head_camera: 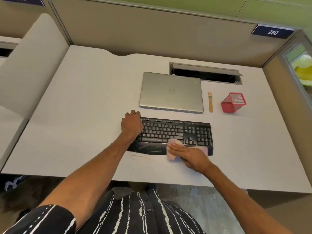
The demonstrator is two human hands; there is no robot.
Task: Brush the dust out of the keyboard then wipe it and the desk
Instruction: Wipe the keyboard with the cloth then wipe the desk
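You wear a short-sleeved black shirt (pixel 143 215) with wavy white vertical stripes and dark buttons (pixel 148 210) down the front. Its left sleeve (pixel 50 218) carries the same stripes and some white dots, and your forearms are bare down to the left hand (pixel 132 123) and right hand (pixel 192 157).

The left hand (pixel 132 123) hides one keyboard (pixel 175 130) end; the right hand (pixel 190 157) covers most of the cloth (pixel 174 142).

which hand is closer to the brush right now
Right. The right hand presses a cloth on the keyboard's near edge, in front of the brush; the left hand grips the keyboard's far-left corner, well to its left.
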